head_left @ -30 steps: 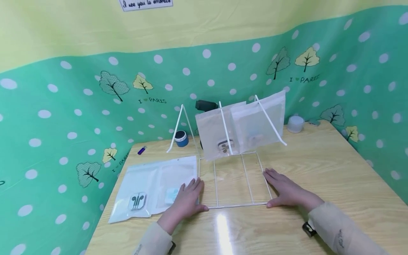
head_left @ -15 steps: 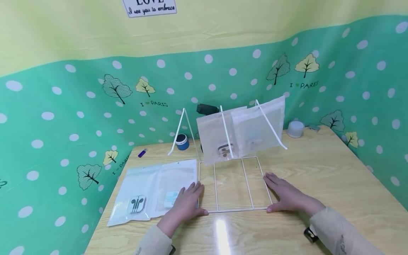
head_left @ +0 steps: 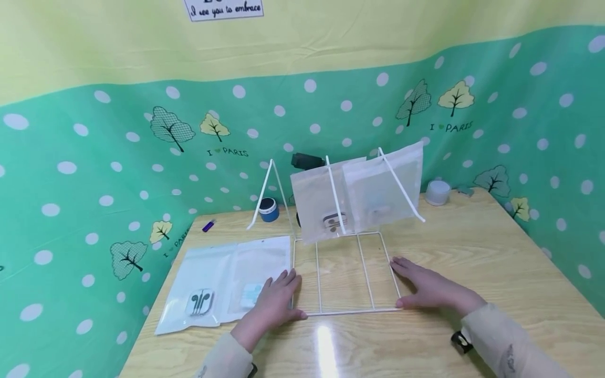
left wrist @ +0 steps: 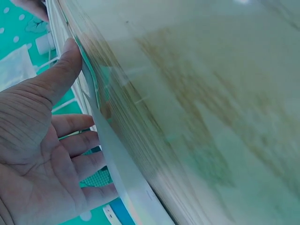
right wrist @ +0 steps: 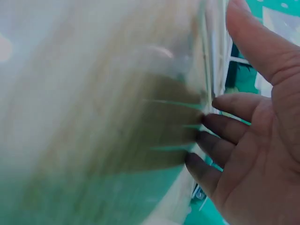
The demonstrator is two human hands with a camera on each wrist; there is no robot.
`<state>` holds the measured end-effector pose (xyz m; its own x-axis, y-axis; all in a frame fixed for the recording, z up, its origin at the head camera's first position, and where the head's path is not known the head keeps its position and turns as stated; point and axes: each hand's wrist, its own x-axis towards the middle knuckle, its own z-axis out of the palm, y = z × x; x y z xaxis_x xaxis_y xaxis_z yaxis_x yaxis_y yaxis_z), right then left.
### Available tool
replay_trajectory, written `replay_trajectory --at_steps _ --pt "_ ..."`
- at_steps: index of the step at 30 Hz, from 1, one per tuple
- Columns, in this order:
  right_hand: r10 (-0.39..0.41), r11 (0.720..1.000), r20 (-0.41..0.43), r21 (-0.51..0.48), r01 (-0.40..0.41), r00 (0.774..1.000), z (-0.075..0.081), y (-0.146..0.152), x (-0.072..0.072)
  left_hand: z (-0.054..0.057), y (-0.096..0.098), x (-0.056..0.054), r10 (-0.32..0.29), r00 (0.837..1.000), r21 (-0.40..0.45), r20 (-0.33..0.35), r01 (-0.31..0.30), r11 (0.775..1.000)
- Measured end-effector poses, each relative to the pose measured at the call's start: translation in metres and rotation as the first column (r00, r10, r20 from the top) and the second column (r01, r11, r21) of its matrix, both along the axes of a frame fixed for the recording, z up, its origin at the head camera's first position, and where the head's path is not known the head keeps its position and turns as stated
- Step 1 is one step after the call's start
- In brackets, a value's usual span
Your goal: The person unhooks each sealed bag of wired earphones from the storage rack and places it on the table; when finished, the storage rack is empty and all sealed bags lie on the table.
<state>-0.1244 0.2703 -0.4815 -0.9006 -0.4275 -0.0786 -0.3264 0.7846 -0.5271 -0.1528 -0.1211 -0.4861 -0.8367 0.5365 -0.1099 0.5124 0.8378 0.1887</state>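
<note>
A white wire rack (head_left: 347, 312) stands on the table, its flat base toward me and slanted arms rising behind. My left hand (head_left: 274, 304) lies at the base's left front corner, fingers extended, overlapping a clear-fronted zip bag (head_left: 262, 257). At the opposite corner, my right hand (head_left: 425, 283) touches the right side with fingers stretched out. Both thumbs are by the front bar. Two pale zip bags, one left (head_left: 312, 199) and one right (head_left: 392, 184), hang from the arms; the left contains cased earphones (head_left: 334, 221). Another flat bag (head_left: 208, 268) holds similar earphones (head_left: 199, 302).
Behind the rack are a blue round speaker (head_left: 268, 209) and a black object (head_left: 307, 161). A purple USB stick (head_left: 208, 226) lies at the back left. At the back right stands a white round tub (head_left: 437, 193), near a small grey item (head_left: 465, 191). A patterned curtain (head_left: 331, 113) borders the table.
The head view has tilted slightly, so the scene sits a little lower than a second ago. Both hands and the rack keep their places relative to each other.
</note>
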Motion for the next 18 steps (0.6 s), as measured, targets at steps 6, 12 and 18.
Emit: replay_trajectory --at_steps 6,12,18 --pt "-0.147 0.988 -0.029 -0.054 0.146 0.989 0.009 0.014 -0.013 0.000 0.000 0.000 -0.010 1.000 -0.002 -0.004 0.010 1.000" --pt "-0.383 0.923 -0.129 -0.071 0.377 0.915 0.025 0.040 -0.030 0.000 -0.001 0.001 -0.003 1.000 -0.018 -0.004 0.003 1.000" --pt "-0.474 0.859 -0.075 -0.260 0.441 0.877 0.045 0.060 -0.052 0.000 -0.001 0.000 -0.003 1.000 -0.007 -0.008 0.003 1.000"
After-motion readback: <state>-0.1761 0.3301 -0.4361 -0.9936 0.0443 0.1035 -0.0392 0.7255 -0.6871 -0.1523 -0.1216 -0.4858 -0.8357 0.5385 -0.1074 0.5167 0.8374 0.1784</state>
